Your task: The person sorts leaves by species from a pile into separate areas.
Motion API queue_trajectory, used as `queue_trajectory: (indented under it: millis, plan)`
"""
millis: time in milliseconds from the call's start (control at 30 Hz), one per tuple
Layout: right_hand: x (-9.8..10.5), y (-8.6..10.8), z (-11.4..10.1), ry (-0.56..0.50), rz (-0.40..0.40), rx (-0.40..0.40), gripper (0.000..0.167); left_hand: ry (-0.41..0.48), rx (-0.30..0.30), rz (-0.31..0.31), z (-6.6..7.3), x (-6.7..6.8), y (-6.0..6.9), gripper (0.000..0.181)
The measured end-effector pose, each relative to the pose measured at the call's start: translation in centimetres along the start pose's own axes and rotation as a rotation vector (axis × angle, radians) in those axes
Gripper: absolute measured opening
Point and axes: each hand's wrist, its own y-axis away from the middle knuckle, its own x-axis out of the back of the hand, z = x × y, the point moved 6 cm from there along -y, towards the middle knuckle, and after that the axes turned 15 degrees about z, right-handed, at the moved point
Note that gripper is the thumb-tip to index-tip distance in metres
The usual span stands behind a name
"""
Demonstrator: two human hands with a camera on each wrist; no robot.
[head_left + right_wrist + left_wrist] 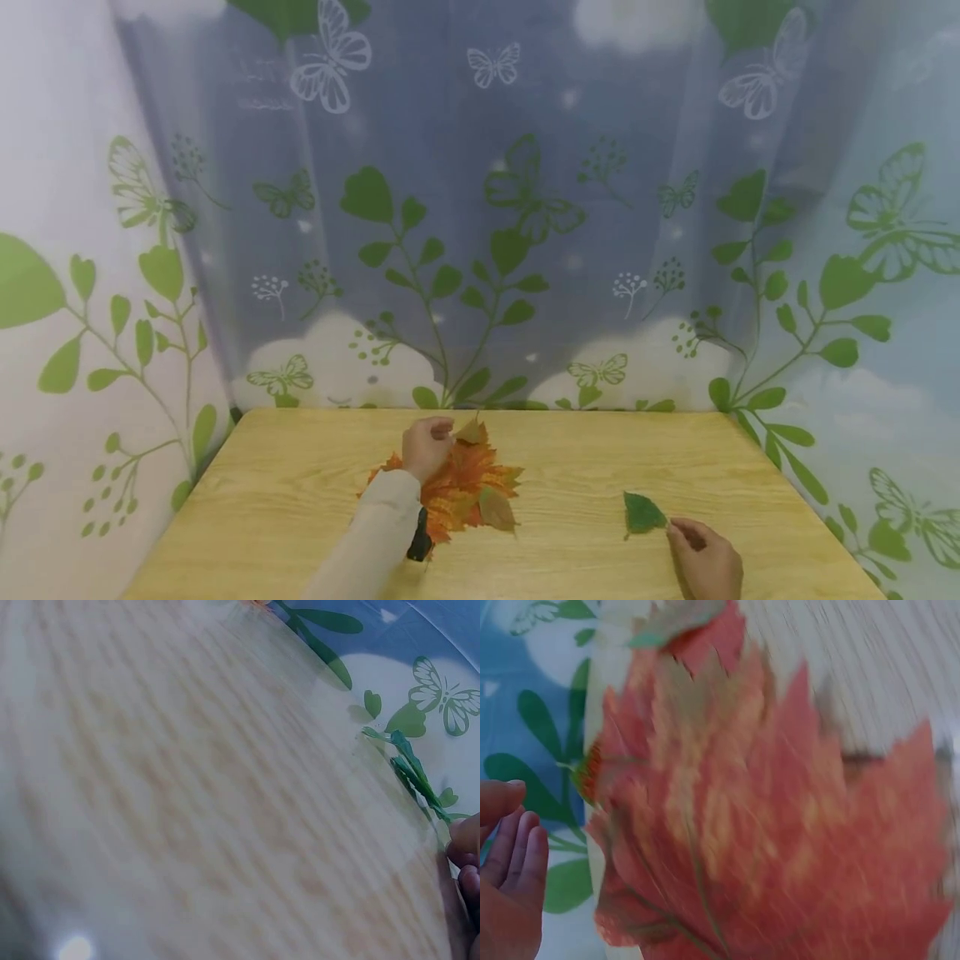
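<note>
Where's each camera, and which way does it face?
Head: on the head, forward and down at the table; left hand, sleeve and right hand show.
Left wrist: on that wrist, facing orange-red leaves; fingers at left edge.
Right wrist: on that wrist, facing the table; fingertips at right edge pinch a green leaf.
Head and right wrist share the green leaf.

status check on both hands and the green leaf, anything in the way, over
Left hand by orange leaf pile, nothing visible in it. Right hand pinching green leaf at one end. Left sleeve partly hiding the pile in head view.
</note>
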Motion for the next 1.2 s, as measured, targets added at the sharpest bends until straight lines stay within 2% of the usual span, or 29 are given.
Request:
queue_trajectory:
  millis: [100, 233, 333, 500, 800, 1033, 1200]
  plan:
    - [-0.2, -0.1, 0.0, -0.006, 0.023, 0.011, 0.020, -0.022, -0.015, 0.005, -0.3, 0.0, -0.1, 0.024]
    - [-0.2, -0.1, -0.1, -0.013, 0.028, 0.020, 0.019, -0.065, -0.020, -0.020, -0.6, -0.5, 0.0, 0.028]
    - [-0.1, -0.1, -0.2, -0.010, 0.024, 0.021, 0.020, -0.105, -0.053, -0.025, -0.6, -1.1, 0.0, 0.029]
    - [0.1, -0.1, -0.3, -0.014, 0.018, 0.017, 0.022, -0.137, -0.094, 0.011, -0.4, -1.9, 0.1, 0.028]
    - [0.2, 0.2, -0.1, -0.012, -0.004, 0.000, 0.025, -0.259, -0.180, 0.018, -0.1, -2.9, 1.2, 0.025]
    - [0.2, 0.3, -0.2, -0.015, -0.002, 0.002, 0.023, -0.278, -0.196, 0.053, -1.0, -3.4, 1.3, 0.024]
    - [0.2, 0.2, -0.1, -0.007, 0.010, -0.006, 0.021, -0.275, -0.183, 0.048, -1.2, -3.6, 1.2, 0.025]
